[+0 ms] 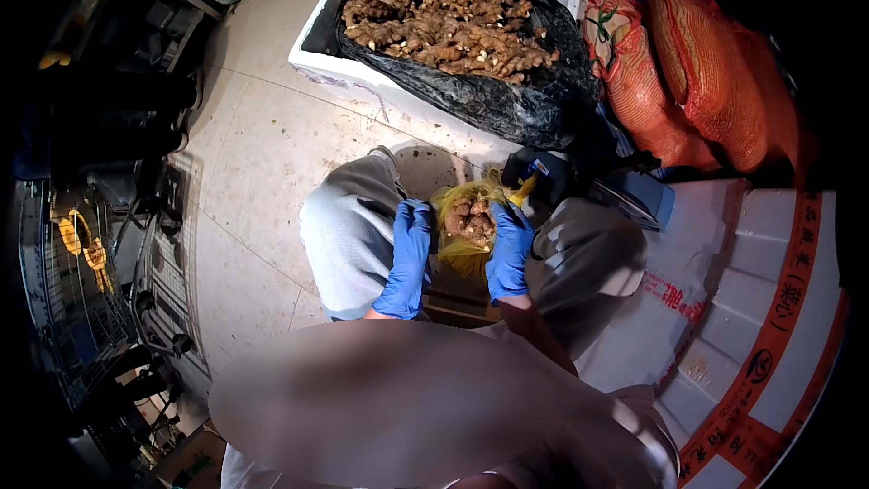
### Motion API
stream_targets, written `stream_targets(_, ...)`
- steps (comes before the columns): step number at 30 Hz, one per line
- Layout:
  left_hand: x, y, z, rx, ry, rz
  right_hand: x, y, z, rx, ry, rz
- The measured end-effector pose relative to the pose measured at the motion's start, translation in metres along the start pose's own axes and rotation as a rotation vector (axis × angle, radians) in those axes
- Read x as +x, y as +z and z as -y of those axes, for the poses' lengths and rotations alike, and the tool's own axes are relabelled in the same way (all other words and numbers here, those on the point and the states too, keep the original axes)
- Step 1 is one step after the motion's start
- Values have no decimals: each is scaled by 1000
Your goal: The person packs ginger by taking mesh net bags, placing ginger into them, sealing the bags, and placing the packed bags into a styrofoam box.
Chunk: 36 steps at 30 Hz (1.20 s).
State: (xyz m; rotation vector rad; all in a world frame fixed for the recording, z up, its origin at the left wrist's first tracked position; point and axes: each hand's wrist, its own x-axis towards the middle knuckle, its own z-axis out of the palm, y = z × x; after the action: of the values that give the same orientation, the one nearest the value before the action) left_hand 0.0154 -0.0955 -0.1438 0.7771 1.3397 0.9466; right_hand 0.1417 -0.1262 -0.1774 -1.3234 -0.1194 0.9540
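Note:
Between my knees is a yellow mesh bag (pixel 465 256) with knobbly brown ginger (pixel 469 219) inside. My left hand (pixel 409 254), in a blue glove, is at the bag's left edge with its fingers curled together on the netting. On the other side, my right hand (pixel 510 252), also gloved in blue, grips the bag near its upper right, where yellow netting sticks out past the fingers. The fingertips of both hands are partly hidden.
Ahead stands a white foam box (pixel 353 81) lined with a black plastic bag (pixel 534 109) and heaped with ginger. Full orange mesh sacks (pixel 706 72) lean at the right. White foam boxes (pixel 634 326) with red tape lie nearer. A wire cart (pixel 90 263) stands left.

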Motion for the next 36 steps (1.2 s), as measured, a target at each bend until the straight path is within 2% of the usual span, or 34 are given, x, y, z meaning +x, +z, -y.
stream_targets(1,-5,4,-1,-76,21,128,-1,-1,2,-1,1,-2)
stream_targets(4,-14,7,-15,-97,-43,164,-1,-3,10,-41,0,-40)
stream_targets(6,-8,3,-7,173,190,81,0,-7,13,-277,-186,-27)
stream_targets(7,-5,3,-4,172,188,81,-1,-6,16,-396,-281,-18)
stream_targets(8,-2,3,-3,354,293,-19,-3,-6,22,-564,-395,-52)
stream_targets(9,1,3,-3,534,398,-121,1,-9,20,-564,-399,-51)
stream_targets(11,3,0,-7,600,422,-89,12,-18,13,-234,-219,36)
stream_targets(12,5,-1,-6,623,468,-67,8,-15,19,-202,-59,44)
stream_targets(13,6,-2,-3,647,515,-43,7,-12,18,-203,-60,43)
stream_targets(14,8,2,5,646,624,-93,7,-7,17,-244,-167,39)
stream_targets(15,8,3,5,647,623,-93,8,-2,17,-285,-272,36)
stream_targets(17,5,2,1,963,577,-28,8,0,26,-406,-328,83)
stream_targets(18,1,1,-3,980,665,-10,6,2,35,-598,-341,121)
stream_targets(19,-6,4,-16,976,673,-13,5,8,49,-786,-362,159)
stream_targets(20,-15,7,-33,973,679,-9,-4,14,65,-737,-503,166)
stream_targets(21,-25,8,-45,974,668,-1,-3,15,70,-738,-501,166)
stream_targets(22,-26,9,-51,868,699,-12,-4,9,74,-773,-614,169)
stream_targets(23,-28,11,-64,876,563,21,-4,5,75,-803,-734,173)
stream_targets(26,-3,-2,-30,863,606,90,1,1,74,-1048,-639,165)
stream_targets(28,-7,6,-50,927,561,152,-1,10,80,-1038,-686,178)
stream_targets(29,-15,11,-62,920,519,147,-14,10,83,-912,-769,185)
stream_targets(30,-16,13,-61,948,486,147,-14,8,79,-916,-644,213)
stream_targets(32,6,16,-49,1008,500,176,5,3,64,-914,-530,236)
stream_targets(34,13,13,-44,959,586,147,23,6,62,-1064,-831,111)
stream_targets(35,23,15,-46,913,679,119,28,4,66,-719,-917,203)
stream_targets(36,12,21,-72,833,594,100,27,10,78,-813,-964,161)
